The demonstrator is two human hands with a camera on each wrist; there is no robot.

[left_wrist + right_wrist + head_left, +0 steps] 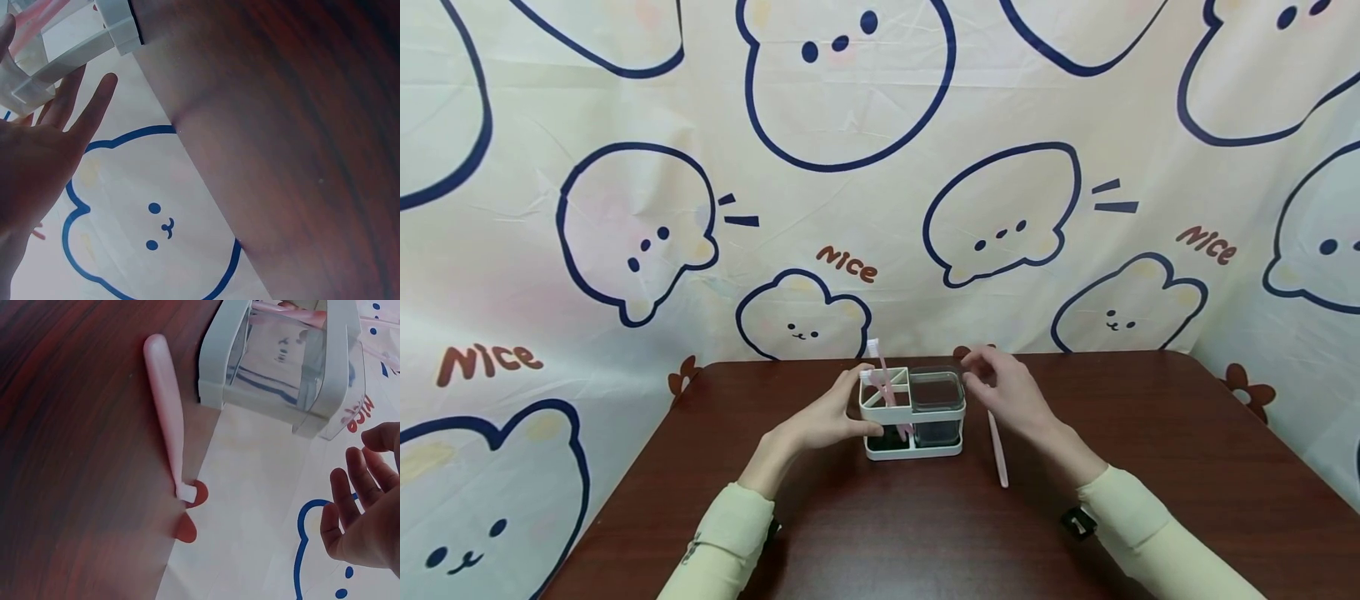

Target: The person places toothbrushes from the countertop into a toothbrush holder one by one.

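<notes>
A white toothbrush holder (925, 452) stands near the back of the table, with divided slots on its left and a clear cup (937, 390) on its right. Pink toothbrushes (887, 385) lean in the slots, white heads up. My left hand (817, 423) grips the holder's left side, thumb in front and fingers at the top edge; in the left wrist view the little finger sticks out straight. To the right of the holder, my right hand (1013, 398) hovers with loosely bent fingers and nothing in them. Below it, another pink toothbrush (166, 406) lies on the table, head toward the back.
The dark brown wooden table (880, 533) ends just behind the holder. A pale cloth (895, 208) with blue-outlined bear faces hangs behind it and along both sides.
</notes>
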